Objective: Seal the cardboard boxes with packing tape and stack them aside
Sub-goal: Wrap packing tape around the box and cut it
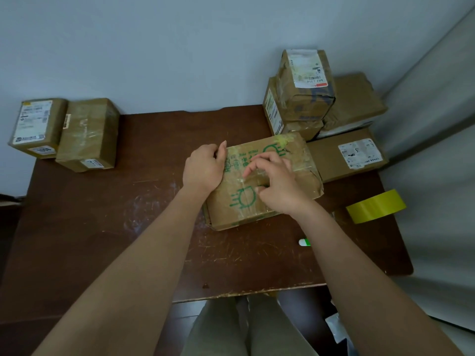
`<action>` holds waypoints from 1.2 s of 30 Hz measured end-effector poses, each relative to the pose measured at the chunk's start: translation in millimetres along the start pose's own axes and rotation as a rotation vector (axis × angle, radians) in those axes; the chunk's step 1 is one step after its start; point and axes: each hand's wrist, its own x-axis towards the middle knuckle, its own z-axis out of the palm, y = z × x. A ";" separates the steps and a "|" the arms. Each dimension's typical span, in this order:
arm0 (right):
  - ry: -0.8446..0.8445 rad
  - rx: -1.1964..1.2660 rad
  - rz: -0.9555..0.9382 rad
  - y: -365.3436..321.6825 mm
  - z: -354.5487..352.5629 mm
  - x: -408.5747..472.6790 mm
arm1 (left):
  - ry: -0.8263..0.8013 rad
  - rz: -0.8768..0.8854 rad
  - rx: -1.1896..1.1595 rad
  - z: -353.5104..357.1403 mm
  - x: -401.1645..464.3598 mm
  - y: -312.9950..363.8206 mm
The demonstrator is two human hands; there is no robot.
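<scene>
While lying flat near the middle of the brown table [102, 227], cardboard box with green print [295, 160] held from both sides. Left hand [204, 168] curled round the left edge of this box, fingers folded over the rim, thumb on the top face. Right hand [276, 183] resting on the top of the box, fingers bent and pressing on the clear tape strip [239, 180] along the middle seam; whether pinching the tape or only pressing, cannot tell.

Yellow tape roll [375, 206] lying near the right edge of the table, apart from both hands. Small white and green object [304, 242] on the table, in front of the box and beside the right forearm.

Stack of boxes [305, 93] at the far right corner, several with white labels, the lowest one just beside the box in hand. Two more boxes [66, 132] side by side at the far left corner, touching each other.
</scene>
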 end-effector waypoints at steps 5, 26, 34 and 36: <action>0.066 -0.191 0.048 -4.8 19.4 0.5 | 0.014 -0.005 -0.008 1.3 -1.1 -0.7; 0.011 0.159 0.068 0.9 -26.5 -5.0 | 0.143 0.210 0.202 -5.1 -7.6 4.3; 0.421 -0.213 0.384 40.5 -16.5 15.0 | -0.010 0.144 0.255 8.8 -35.5 51.7; 0.460 -0.296 0.380 40.2 -5.6 14.2 | -0.018 0.151 0.422 28.6 -54.3 55.5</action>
